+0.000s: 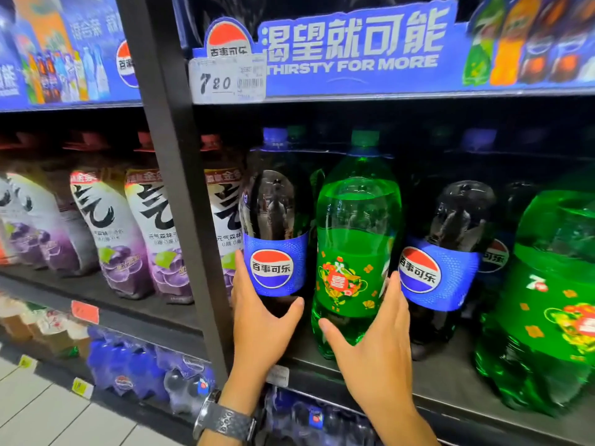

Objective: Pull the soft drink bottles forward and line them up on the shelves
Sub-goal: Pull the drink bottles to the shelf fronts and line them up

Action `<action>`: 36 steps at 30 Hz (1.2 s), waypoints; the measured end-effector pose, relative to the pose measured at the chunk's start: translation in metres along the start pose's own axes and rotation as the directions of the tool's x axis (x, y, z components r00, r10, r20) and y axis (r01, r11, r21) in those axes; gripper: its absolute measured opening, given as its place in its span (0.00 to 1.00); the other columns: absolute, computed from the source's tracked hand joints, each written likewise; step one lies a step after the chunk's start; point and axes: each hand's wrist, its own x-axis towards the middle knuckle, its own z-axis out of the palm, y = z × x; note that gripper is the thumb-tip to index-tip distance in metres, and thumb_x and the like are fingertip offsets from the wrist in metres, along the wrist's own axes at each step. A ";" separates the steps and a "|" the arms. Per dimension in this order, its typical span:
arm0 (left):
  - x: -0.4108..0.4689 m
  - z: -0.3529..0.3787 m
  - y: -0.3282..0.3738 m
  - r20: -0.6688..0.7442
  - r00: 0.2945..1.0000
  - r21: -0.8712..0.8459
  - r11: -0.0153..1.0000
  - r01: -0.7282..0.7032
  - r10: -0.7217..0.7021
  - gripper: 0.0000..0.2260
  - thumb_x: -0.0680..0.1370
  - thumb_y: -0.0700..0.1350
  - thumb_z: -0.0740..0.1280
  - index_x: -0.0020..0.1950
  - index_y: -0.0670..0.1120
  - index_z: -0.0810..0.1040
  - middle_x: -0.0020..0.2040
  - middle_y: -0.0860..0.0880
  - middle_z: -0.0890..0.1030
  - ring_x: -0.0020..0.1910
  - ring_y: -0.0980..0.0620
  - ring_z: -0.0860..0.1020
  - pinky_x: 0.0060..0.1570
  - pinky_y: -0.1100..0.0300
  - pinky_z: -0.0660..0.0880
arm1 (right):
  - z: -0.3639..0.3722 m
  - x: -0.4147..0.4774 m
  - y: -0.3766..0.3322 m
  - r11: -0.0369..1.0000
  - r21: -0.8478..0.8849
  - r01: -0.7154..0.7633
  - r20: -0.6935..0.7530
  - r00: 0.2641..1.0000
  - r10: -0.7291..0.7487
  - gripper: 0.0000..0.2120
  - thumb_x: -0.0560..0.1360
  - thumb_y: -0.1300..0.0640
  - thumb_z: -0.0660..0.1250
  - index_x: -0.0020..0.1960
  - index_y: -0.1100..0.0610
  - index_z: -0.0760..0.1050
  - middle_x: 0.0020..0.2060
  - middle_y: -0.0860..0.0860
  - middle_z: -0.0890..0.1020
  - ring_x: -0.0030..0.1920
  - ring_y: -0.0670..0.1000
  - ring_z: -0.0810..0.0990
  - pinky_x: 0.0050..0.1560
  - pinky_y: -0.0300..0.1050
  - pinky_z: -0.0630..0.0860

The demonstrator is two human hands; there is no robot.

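Shelf (446, 376): hands (260, 329) (376, 346) around cola (277, 220), green bottle (357, 220)

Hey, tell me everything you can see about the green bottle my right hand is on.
The green bottle is large, see-through green plastic, with a green cap, a blue collar at the neck and a green label bearing a red-and-gold flower emblem. It stands upright on the dark shelf, between two cola bottles. The right hand grips its lower part, thumb across the front, fingers up its right side.
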 end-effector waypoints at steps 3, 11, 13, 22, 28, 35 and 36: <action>0.005 0.002 0.002 -0.027 0.999 -0.006 0.999 0.031 -0.032 0.55 0.60 0.59 0.78 0.77 0.61 0.47 0.73 0.57 0.64 0.73 0.52 0.62 0.70 0.45 0.64 | -0.005 0.006 0.004 0.986 0.166 0.008 0.103 0.994 -0.025 0.54 0.66 0.42 0.72 0.74 0.38 0.33 0.75 0.36 0.49 0.74 0.37 0.51 0.71 0.44 0.59; 0.010 0.002 0.002 -0.068 0.997 -0.016 0.999 0.045 -0.046 0.49 0.57 0.55 0.79 0.73 0.61 0.57 0.64 0.59 0.74 0.64 0.53 0.72 0.61 0.51 0.73 | 0.001 0.003 -0.006 0.999 0.019 0.032 -0.041 0.999 -0.031 0.55 0.64 0.40 0.74 0.75 0.39 0.37 0.73 0.39 0.56 0.70 0.43 0.56 0.68 0.48 0.63; 0.011 0.002 0.000 -0.043 0.998 -0.043 0.998 0.047 -0.049 0.48 0.57 0.54 0.80 0.73 0.60 0.58 0.63 0.58 0.75 0.63 0.54 0.74 0.60 0.49 0.74 | 0.007 0.000 -0.011 0.998 -0.048 0.032 -0.106 0.994 -0.037 0.55 0.63 0.40 0.75 0.76 0.44 0.40 0.72 0.45 0.59 0.69 0.47 0.58 0.68 0.51 0.62; 0.007 0.002 -0.001 0.001 0.998 -0.132 0.989 0.060 -0.061 0.50 0.59 0.54 0.80 0.74 0.58 0.54 0.68 0.56 0.68 0.67 0.59 0.70 0.67 0.50 0.70 | 0.006 0.003 -0.011 1.000 -0.025 0.010 -0.036 0.999 -0.011 0.53 0.65 0.35 0.67 0.76 0.48 0.36 0.75 0.45 0.51 0.73 0.47 0.50 0.72 0.48 0.54; -0.014 0.012 0.000 -0.134 0.991 0.025 1.000 0.010 -0.007 0.47 0.64 0.53 0.78 0.76 0.54 0.55 0.72 0.52 0.65 0.71 0.54 0.63 0.70 0.48 0.64 | -0.002 0.007 -0.004 0.981 0.195 -0.021 0.063 0.998 0.009 0.51 0.68 0.47 0.71 0.73 0.37 0.34 0.75 0.39 0.55 0.73 0.41 0.57 0.71 0.46 0.63; -0.016 0.010 0.002 -0.144 0.989 0.029 0.999 0.042 -0.037 0.46 0.65 0.53 0.78 0.77 0.56 0.54 0.73 0.55 0.64 0.72 0.58 0.62 0.70 0.54 0.64 | 0.012 0.002 -0.018 0.991 -0.132 -0.033 -0.187 0.982 0.008 0.52 0.63 0.38 0.73 0.76 0.52 0.48 0.67 0.52 0.65 0.65 0.53 0.64 0.66 0.52 0.64; -0.017 0.010 0.002 -0.130 0.991 0.037 0.998 0.043 -0.038 0.46 0.66 0.53 0.77 0.77 0.55 0.53 0.74 0.54 0.63 0.73 0.58 0.61 0.71 0.56 0.62 | 0.013 0.003 -0.021 0.988 -0.144 -0.047 -0.197 0.980 0.018 0.53 0.62 0.37 0.74 0.76 0.53 0.49 0.66 0.53 0.65 0.64 0.54 0.65 0.65 0.53 0.65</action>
